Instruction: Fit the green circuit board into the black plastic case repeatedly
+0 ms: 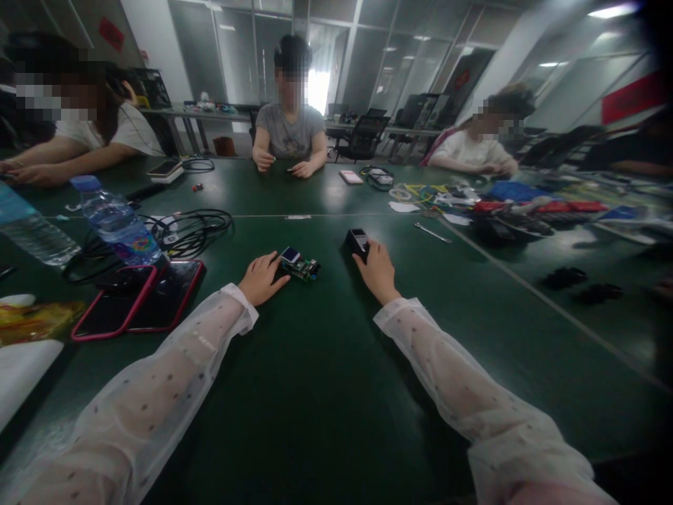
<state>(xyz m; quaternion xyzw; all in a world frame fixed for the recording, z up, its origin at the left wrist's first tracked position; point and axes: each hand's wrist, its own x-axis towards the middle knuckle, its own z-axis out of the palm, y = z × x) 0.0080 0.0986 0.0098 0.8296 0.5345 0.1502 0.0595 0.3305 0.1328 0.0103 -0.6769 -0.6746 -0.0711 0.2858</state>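
My left hand (pixel 261 278) lies on the green table with its fingers stretched out and the thumb apart. Its fingertips are at the left end of a small circuit board (pixel 303 268) that carries a little screen (pixel 291 255). To the right, my right hand (pixel 379 272) has its thumb and fingers around the near end of a small black box-shaped case (pixel 357 239) with a grey panel on top. The case rests on the table, apart from the board. Fingertips on the case's far side are partly hidden.
Two red-edged phones (pixel 171 294), water bottles (pixel 118 223) and coiled black cables (pixel 197 231) lie on the left. A wrench (pixel 432 233) and a heap of wires and tools (pixel 515 203) are on the right. A person (pixel 291 133) sits opposite; others sit at both sides.
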